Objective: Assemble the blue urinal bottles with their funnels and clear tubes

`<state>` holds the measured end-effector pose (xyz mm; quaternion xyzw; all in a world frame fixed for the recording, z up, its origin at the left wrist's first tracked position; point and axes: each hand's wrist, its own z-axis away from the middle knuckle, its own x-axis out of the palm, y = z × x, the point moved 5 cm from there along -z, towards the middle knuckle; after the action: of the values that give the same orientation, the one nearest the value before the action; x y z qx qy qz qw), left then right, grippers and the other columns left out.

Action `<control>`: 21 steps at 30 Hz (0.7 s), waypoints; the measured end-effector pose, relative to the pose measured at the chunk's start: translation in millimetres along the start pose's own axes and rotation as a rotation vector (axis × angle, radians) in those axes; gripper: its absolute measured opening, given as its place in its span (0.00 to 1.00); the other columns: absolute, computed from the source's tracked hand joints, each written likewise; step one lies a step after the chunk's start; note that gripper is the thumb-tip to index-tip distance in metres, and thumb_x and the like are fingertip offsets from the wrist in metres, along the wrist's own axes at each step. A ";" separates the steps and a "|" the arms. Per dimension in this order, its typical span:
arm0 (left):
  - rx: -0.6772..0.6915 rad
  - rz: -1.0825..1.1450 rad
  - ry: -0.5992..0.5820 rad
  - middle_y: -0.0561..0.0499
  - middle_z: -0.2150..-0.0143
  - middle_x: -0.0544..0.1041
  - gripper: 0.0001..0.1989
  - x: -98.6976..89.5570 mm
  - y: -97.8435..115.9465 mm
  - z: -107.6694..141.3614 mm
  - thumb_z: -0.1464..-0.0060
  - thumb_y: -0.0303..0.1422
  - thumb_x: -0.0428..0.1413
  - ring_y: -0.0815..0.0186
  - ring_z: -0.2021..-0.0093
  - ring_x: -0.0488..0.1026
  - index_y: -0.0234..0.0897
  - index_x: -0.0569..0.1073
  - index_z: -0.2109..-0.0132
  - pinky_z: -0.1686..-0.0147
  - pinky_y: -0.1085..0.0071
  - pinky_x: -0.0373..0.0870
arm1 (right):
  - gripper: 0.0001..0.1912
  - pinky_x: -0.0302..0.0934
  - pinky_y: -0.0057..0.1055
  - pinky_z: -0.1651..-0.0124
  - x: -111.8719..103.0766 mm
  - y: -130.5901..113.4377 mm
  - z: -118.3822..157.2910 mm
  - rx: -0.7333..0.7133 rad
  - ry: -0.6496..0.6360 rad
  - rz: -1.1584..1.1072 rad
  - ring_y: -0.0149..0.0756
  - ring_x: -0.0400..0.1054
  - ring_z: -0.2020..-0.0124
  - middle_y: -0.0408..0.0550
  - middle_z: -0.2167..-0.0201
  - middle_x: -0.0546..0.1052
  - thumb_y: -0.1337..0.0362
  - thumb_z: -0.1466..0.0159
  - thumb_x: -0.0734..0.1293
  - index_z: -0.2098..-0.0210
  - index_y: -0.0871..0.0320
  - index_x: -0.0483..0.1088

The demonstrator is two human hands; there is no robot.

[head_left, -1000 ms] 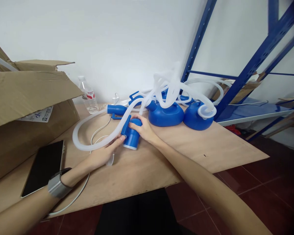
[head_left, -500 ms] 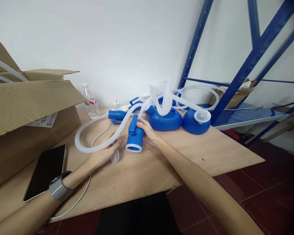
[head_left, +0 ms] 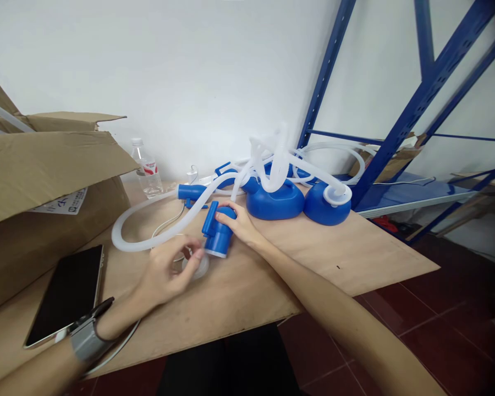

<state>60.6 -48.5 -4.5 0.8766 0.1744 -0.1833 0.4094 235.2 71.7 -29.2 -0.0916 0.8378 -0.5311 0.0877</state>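
In the head view, my right hand (head_left: 235, 220) is wrapped around a blue plastic tube-shaped mouthpiece (head_left: 219, 237). It has a side handle and a white rim, and it is tilted with the rim toward me, low over the table. My left hand (head_left: 169, 267) is curled, its thumb and fingertips pinched at a translucent round cap (head_left: 197, 268) close to the rim. Motion blurs the fingertips there. Behind my left hand curves a white hose (head_left: 127, 242). It runs from another blue mouthpiece (head_left: 190, 191) lying farther back.
Two blue bottles (head_left: 274, 203) with tangled white hoses stand behind my right hand. On the left are an open cardboard box (head_left: 58, 165), a black tablet (head_left: 66, 291) and a water bottle (head_left: 148, 170). A blue metal rack (head_left: 396, 126) stands right of the wooden table (head_left: 264, 291).
My left hand has lifted and turned, bringing the translucent cap toward the blue mouthpiece. My right hand has moved slightly left and tilted the mouthpiece, so its opening no longer faces me.
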 end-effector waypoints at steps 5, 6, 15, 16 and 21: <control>-0.471 0.604 0.328 0.57 0.79 0.71 0.14 -15.7 -36.8 -13.6 0.38 0.45 0.58 0.67 0.78 0.69 0.42 0.68 0.65 0.76 0.72 0.68 | 0.19 0.68 0.45 0.43 1.3 -2.5 3.6 -0.047 -0.086 0.048 0.47 0.74 0.52 0.46 0.57 0.80 0.48 0.46 0.75 0.61 0.53 0.74; -0.557 0.688 0.362 0.58 0.80 0.68 0.16 -17.1 -43.6 -16.1 0.38 0.47 0.58 0.68 0.79 0.67 0.42 0.67 0.66 0.78 0.74 0.67 | 0.19 0.68 0.45 0.43 1.7 -5.0 5.3 -0.069 -0.096 0.062 0.47 0.74 0.52 0.46 0.56 0.79 0.48 0.45 0.74 0.60 0.53 0.74; -0.912 0.899 0.139 0.48 0.65 0.79 0.08 2.5 -55.7 -20.4 0.37 0.31 0.57 0.67 0.69 0.78 0.33 0.78 0.53 0.72 0.75 0.78 | 0.22 0.65 0.48 0.39 37.8 -28.6 32.8 -0.191 -0.372 0.023 0.49 0.73 0.49 0.49 0.53 0.80 0.47 0.43 0.75 0.56 0.53 0.75; -0.957 0.914 0.114 0.48 0.65 0.79 0.08 5.0 -57.3 -19.0 0.36 0.31 0.56 0.67 0.70 0.78 0.32 0.78 0.54 0.72 0.75 0.78 | 0.23 0.66 0.47 0.40 42.6 -25.9 34.2 -0.155 -0.387 -0.033 0.49 0.74 0.48 0.49 0.52 0.80 0.47 0.44 0.76 0.55 0.53 0.75; -1.049 0.816 -0.047 0.49 0.68 0.78 0.06 10.7 -59.7 -13.3 0.42 0.31 0.61 0.68 0.75 0.74 0.34 0.79 0.58 0.78 0.77 0.73 | 0.30 0.71 0.42 0.46 43.6 -3.9 27.3 0.109 -0.196 -0.265 0.47 0.76 0.49 0.47 0.52 0.81 0.43 0.48 0.79 0.53 0.51 0.74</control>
<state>45.1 -0.5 -40.6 0.5524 -0.1145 0.0765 0.8221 199.9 35.4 -39.3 -0.2475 0.7759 -0.5711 0.1031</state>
